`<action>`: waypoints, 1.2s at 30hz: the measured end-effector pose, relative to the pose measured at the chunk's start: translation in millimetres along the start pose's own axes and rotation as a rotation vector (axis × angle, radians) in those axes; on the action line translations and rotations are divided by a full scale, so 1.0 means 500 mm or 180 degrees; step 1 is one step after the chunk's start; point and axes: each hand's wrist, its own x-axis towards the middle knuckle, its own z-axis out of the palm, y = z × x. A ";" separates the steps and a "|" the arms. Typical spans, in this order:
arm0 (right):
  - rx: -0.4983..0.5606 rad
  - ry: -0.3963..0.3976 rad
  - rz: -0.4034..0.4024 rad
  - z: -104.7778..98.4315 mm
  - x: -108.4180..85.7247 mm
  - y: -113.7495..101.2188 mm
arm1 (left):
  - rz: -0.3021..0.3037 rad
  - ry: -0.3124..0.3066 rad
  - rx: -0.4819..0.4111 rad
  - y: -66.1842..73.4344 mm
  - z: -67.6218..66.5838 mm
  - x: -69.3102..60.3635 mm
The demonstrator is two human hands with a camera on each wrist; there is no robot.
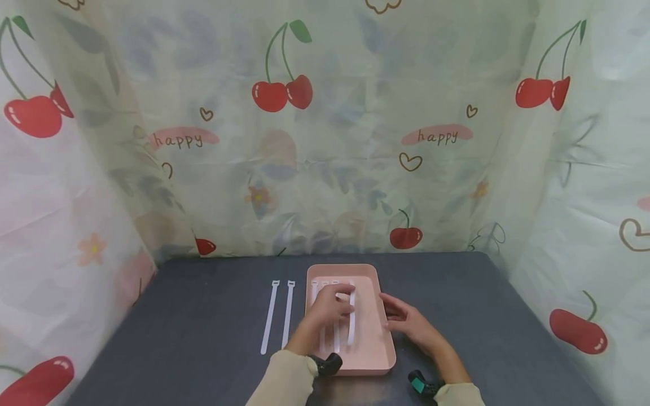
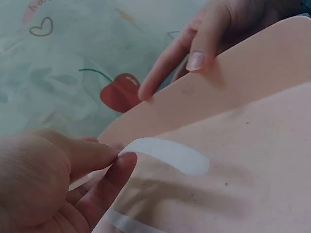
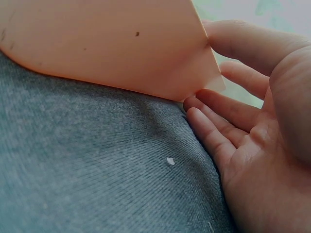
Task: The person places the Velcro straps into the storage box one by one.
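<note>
R hand (image 1: 413, 325) partly blocks tray (image 1: 368, 341) R wall (image 1: 390, 352); room betw. wall & held strap (image 1: 351, 327).

Your left grip (image 1: 328, 307) is over the tray (image 1: 369, 338) on the table (image 1: 203, 321), a strap (image 1: 351, 330) in it! More straps (image 1: 336, 336) lie inside, toward the tray's left wall. Two outer straps (image 1: 269, 318) lie on the table, left of the tray; your right grip (image 1: 410, 324) touches its right side; the curtain (image 1: 345, 186) hangs behind it.

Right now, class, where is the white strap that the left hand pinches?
In the head view, the white strap is over the pink tray, in the left hand, right of the straps lying there.
</note>
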 end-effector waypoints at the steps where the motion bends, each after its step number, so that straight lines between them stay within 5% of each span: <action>1: -0.0009 0.0002 0.0009 0.000 0.000 0.000 | -0.0027 0.0029 0.0005 -0.001 0.005 0.002; 10: -0.0001 0.0004 0.0009 -0.001 -0.001 -0.001 | -0.0030 0.0181 0.0395 -0.011 0.029 0.013; 24: -0.0048 0.0035 0.0003 0.001 -0.001 -0.002 | 0.0176 0.0418 0.1565 0.009 0.053 0.020; 36: -0.0024 0.0032 0.0029 0.001 -0.002 -0.005 | -0.0197 0.0426 0.1161 0.022 0.059 0.012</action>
